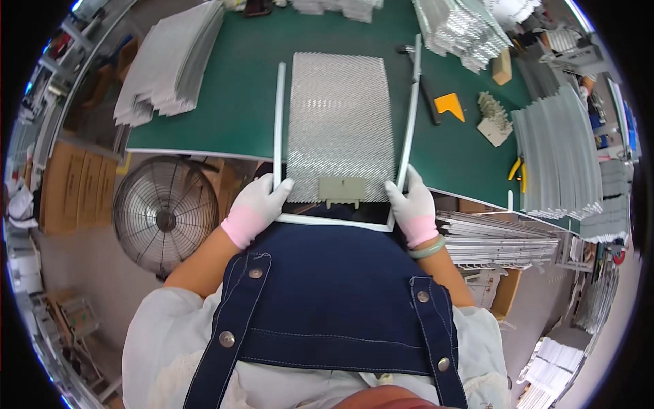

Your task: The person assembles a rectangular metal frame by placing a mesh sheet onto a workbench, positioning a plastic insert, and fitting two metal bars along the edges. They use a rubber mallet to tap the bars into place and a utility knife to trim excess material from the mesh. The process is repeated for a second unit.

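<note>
My left hand [256, 207], in a white glove with a pink cuff, is closed around the lower left of a white three-sided frame [334, 223]. Its thumb reaches toward the edge of a silvery mesh panel [339, 109]. On the opposite side my right hand [413, 207], gloved alike, grips the frame's right bar, the thumb close to the panel. The panel lies between the two side bars, its far part over the green table. A grey-green plastic piece [343, 189] sits at the panel's near edge. The frame's crossbar rests near my apron; its far end has no bar.
Stacked mesh panels [174, 58] lie at the table's [248, 41] left. To the right are a hammer [429, 99], an orange triangular piece [449, 106], grey plastic pieces [494, 119], yellow-handled pliers [519, 174] and more panels [558, 153]. A floor fan [165, 219] stands at the left.
</note>
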The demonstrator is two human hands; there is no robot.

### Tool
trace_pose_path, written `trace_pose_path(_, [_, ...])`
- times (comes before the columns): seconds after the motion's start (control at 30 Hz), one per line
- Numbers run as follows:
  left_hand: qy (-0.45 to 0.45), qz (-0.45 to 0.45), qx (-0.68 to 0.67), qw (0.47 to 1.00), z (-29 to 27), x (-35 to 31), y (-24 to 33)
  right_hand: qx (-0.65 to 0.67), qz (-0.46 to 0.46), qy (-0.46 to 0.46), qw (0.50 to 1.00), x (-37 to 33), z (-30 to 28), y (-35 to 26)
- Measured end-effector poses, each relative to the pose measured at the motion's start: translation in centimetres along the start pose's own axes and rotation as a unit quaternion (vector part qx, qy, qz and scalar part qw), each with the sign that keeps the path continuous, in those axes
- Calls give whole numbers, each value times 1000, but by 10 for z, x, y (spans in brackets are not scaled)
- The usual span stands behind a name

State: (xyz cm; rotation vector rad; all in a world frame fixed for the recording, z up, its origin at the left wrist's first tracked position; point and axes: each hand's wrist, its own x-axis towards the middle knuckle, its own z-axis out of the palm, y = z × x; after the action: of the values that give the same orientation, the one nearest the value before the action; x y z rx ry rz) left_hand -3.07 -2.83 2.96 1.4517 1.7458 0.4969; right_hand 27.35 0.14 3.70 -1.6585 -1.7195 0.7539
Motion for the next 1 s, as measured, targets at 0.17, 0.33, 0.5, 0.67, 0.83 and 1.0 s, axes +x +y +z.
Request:
trace_pose_path(0.17, [-39, -24, -145, 988, 6, -1, 0, 184, 100, -35, 977, -8, 14, 24])
trace_pose_path(0.33, [-36, -21, -416, 908, 20, 22, -35, 359, 150, -47, 920, 1, 20, -1])
trace_pose_path(0.5, [-64, -46, -100, 992, 4, 8, -27, 228, 201, -73, 950, -15, 12, 9])
trace_pose_path(0.67, [-96, -36, -205, 973, 3, 6, -39, 105, 190, -149, 965, -20, 5, 7])
trace_pose_path(0.83, [-128, -41, -211, 968, -1, 6, -35, -147, -14, -104, 984, -16, 1, -5])
trace_pose_path(1.0, [-151, -23, -277, 949, -6, 8, -31, 163, 185, -126, 961, -19, 11, 7])
